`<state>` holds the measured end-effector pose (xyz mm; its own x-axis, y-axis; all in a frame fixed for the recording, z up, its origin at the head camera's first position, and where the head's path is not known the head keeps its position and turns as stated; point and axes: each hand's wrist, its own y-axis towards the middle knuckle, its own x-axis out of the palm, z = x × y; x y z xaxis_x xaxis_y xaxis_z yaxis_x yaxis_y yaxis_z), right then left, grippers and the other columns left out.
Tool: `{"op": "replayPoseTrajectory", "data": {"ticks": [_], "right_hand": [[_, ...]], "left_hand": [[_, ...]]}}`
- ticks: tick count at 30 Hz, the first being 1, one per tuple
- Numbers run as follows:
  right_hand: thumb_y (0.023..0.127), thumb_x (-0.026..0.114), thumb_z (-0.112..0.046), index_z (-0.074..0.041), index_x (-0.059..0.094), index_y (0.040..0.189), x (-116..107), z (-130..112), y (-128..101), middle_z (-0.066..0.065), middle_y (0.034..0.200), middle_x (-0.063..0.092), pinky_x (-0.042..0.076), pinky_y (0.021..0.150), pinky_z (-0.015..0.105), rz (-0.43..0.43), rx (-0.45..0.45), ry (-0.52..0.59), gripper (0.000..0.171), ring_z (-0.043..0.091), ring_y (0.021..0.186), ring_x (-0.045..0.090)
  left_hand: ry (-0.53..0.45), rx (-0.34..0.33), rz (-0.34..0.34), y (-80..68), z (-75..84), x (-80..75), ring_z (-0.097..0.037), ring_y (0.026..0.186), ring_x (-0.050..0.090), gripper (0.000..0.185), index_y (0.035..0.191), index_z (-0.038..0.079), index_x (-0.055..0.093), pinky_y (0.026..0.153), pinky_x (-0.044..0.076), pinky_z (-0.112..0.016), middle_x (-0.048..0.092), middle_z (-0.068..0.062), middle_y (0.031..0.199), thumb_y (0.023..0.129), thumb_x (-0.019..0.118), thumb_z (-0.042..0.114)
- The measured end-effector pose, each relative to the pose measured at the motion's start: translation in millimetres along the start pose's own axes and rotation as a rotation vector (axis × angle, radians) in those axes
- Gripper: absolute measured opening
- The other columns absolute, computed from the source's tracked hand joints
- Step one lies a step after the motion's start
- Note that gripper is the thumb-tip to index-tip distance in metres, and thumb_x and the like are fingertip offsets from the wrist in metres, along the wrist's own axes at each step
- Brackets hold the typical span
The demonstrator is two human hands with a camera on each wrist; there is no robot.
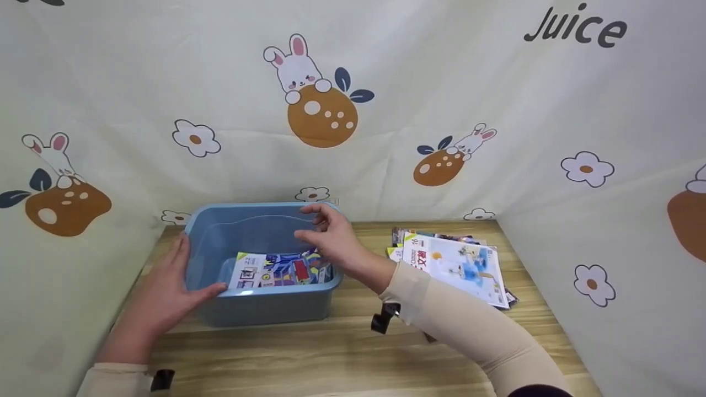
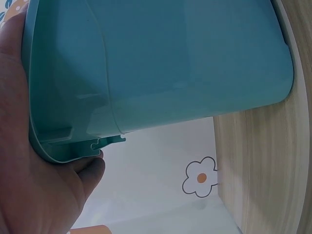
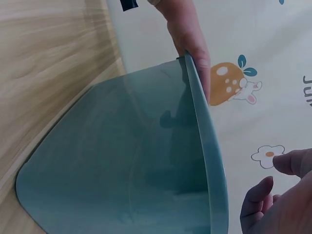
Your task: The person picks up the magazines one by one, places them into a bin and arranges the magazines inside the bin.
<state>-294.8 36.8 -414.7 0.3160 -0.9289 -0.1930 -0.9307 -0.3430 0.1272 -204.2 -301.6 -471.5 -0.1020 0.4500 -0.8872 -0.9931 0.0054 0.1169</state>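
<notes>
Two hands at a blue tub [image 1: 265,309]. With the left hand [image 1: 165,292], grips the tub's left side near the front corner, thumb over the near rim, fingers along the outer wall. With the right hand [image 1: 336,242], holds nothing: thumb and fingers parted and bent, just above the tub's right side, apart from the rim. On both arms, beige sleeves [image 1: 469,331] with black fittings [image 1: 385,318] by the wrists. Inside the tub, toward the right, colourful booklets [image 1: 289,271], covers up, partly behind the near wall; cannot tell how many. Off to the right, apart from the tub, an uneven stack of magazines [image 1: 455,267], a white cover on top. Beneath everything, a wood-grain table [image 1: 309,358]; behind and alongside, pale cloth [image 1: 386,110] printed with rabbits, oranges and flowers.
</notes>
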Motion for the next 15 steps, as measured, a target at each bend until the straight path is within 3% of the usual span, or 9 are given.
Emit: {"op": "replayPoseTrajectory", "data": {"ticks": [8,15], "right_hand": [[0.095,0.085,-0.012,-0.008,0.07,0.137,-36.6,8.3,-7.6,0.006,0.111,0.057,0.052,0.071,0.026,-0.022,-0.061,-0.045,0.044,0.016,0.088,0.055],[0.095,0.085,-0.01,-0.004,0.069,0.139,-78.5,19.7,-17.7,0.01,0.112,0.059,0.05,0.066,0.024,0.004,-0.055,-0.097,0.048,0.016,0.087,0.057]], "left_hand": [[0.01,0.025,0.016,2.4,-3.0,1.3,-0.065,0.159,0.022,0.139,0.174,-0.004,0.004,0.117,0.026,-0.087,0.008,-0.035,0.179,0.089,0.074,0.081],[0.011,0.026,0.022,2.0,-2.6,1.3,-0.065,0.158,0.023,0.139,0.175,-0.003,0.004,0.115,0.027,-0.088,0.009,-0.034,0.18,0.089,0.075,0.081]]}}
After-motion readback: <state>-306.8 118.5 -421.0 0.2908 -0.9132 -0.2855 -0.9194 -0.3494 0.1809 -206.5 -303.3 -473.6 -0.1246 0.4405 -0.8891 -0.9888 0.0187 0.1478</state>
